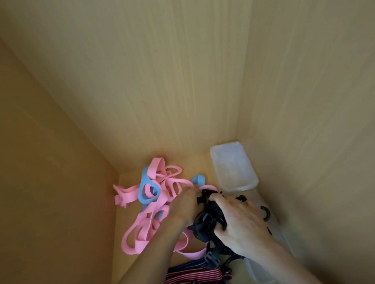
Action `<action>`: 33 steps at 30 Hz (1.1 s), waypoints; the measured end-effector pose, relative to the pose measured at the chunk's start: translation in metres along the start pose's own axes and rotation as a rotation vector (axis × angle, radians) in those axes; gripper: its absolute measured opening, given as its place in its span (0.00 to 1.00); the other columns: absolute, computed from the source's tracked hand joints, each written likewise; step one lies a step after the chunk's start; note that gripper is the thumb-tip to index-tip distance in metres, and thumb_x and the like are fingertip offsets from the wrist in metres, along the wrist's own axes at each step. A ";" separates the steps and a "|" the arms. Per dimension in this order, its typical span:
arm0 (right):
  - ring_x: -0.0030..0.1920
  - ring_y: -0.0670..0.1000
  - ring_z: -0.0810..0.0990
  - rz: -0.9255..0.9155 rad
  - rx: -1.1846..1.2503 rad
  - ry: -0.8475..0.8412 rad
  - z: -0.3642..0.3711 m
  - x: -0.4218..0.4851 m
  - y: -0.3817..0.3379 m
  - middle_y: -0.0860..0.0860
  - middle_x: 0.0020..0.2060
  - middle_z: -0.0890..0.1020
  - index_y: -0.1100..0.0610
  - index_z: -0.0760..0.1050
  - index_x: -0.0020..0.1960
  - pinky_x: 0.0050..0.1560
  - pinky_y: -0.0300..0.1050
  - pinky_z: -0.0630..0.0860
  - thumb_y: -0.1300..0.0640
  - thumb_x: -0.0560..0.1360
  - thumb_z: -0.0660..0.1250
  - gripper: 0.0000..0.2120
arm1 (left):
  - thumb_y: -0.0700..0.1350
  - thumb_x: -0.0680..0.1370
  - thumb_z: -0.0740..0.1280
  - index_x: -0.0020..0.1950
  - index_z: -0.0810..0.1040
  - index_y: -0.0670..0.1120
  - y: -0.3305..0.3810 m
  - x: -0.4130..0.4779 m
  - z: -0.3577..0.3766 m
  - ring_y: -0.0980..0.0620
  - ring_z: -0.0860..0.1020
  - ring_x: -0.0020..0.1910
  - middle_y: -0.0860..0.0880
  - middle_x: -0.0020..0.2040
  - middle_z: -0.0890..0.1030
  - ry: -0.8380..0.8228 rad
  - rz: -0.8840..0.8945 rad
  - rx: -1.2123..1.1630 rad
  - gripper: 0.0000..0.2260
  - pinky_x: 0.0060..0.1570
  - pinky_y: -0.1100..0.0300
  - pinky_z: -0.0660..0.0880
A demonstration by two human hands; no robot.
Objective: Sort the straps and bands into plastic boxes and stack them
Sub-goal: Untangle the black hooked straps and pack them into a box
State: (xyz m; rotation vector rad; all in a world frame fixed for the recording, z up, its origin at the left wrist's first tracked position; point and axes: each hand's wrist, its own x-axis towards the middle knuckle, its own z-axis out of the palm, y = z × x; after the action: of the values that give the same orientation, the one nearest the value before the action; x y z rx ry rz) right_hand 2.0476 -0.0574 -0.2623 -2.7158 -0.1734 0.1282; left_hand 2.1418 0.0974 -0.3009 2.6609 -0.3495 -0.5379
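Sorting judged barely begun. Left hand [184, 206] and right hand [243, 222] both grip the black straps [204, 226], centre. Bands [143, 224] lie loose, left. Rear box [232, 165] looks empty; nothing stacked.

Colour rundown. The pink bands [143, 224] are a soft bubblegum pink, totally plain, no print. Tangled in with them are a couple of blue bands [146, 186], light sky blue and plain too. The black straps [206, 224] are solid black, buckles and hooks included as far as I can see. At the bottom edge the striped straps [191, 279] have thin red lines running over dark navy. Both plastic boxes are colourless. The far box [232, 167] looks frosted and milky, the near box [279, 235] more see-through. The cabinet walls [155, 77] and shelf [200, 166] are pale tan wood grain, and the left wall looks more orange-brown.
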 end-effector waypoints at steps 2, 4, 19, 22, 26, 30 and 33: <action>0.57 0.47 0.77 0.001 0.036 0.025 0.000 -0.001 0.000 0.42 0.56 0.78 0.40 0.51 0.76 0.62 0.49 0.70 0.48 0.72 0.63 0.36 | 0.38 0.79 0.63 0.51 0.79 0.48 -0.003 -0.013 -0.009 0.47 0.80 0.51 0.47 0.52 0.81 0.028 0.127 -0.175 0.07 0.51 0.51 0.77; 0.54 0.47 0.78 0.011 0.079 0.040 0.001 -0.002 0.001 0.42 0.53 0.79 0.39 0.39 0.79 0.62 0.49 0.71 0.50 0.72 0.66 0.45 | 0.34 0.77 0.62 0.45 0.77 0.54 -0.003 -0.027 -0.024 0.53 0.79 0.49 0.52 0.49 0.80 0.062 0.192 -0.242 0.14 0.51 0.57 0.75; 0.53 0.45 0.80 0.100 0.414 0.033 -0.008 0.004 0.010 0.38 0.54 0.79 0.32 0.60 0.67 0.52 0.43 0.78 0.51 0.71 0.67 0.30 | 0.44 0.75 0.66 0.57 0.79 0.59 0.026 -0.068 -0.079 0.57 0.82 0.50 0.56 0.54 0.81 0.091 0.226 -0.719 0.14 0.47 0.62 0.80; 0.51 0.42 0.79 0.115 0.442 0.098 -0.023 0.002 0.013 0.37 0.53 0.78 0.33 0.64 0.65 0.46 0.37 0.76 0.52 0.70 0.67 0.28 | 0.35 0.77 0.63 0.59 0.78 0.55 0.014 -0.063 -0.087 0.55 0.80 0.55 0.50 0.57 0.80 0.240 0.158 -0.784 0.17 0.45 0.64 0.75; 0.53 0.43 0.78 0.095 0.474 0.177 -0.048 0.001 0.012 0.38 0.53 0.78 0.36 0.67 0.65 0.52 0.45 0.78 0.54 0.71 0.67 0.26 | 0.27 0.77 0.59 0.62 0.76 0.47 -0.002 -0.061 -0.083 0.50 0.82 0.50 0.44 0.53 0.82 0.441 0.058 -0.915 0.21 0.47 0.61 0.77; 0.53 0.43 0.79 0.069 0.492 0.258 -0.070 -0.004 0.003 0.37 0.51 0.79 0.34 0.68 0.63 0.52 0.44 0.77 0.52 0.69 0.65 0.25 | 0.28 0.78 0.60 0.61 0.74 0.45 -0.024 -0.057 -0.064 0.44 0.82 0.45 0.42 0.51 0.83 0.426 -0.114 -1.007 0.17 0.45 0.49 0.79; 0.51 0.42 0.79 0.055 0.478 0.314 -0.085 -0.008 -0.003 0.36 0.51 0.80 0.31 0.67 0.62 0.50 0.42 0.77 0.49 0.68 0.64 0.25 | 0.28 0.77 0.60 0.53 0.77 0.46 -0.034 -0.051 -0.044 0.45 0.80 0.52 0.45 0.51 0.81 0.184 -0.145 -0.778 0.15 0.46 0.61 0.78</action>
State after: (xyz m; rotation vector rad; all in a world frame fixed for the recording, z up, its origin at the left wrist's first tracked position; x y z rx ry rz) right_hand 2.0496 -0.0900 -0.1832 -2.2267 0.0241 -0.2147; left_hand 2.1203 0.1580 -0.2621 1.9588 0.1023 -0.3631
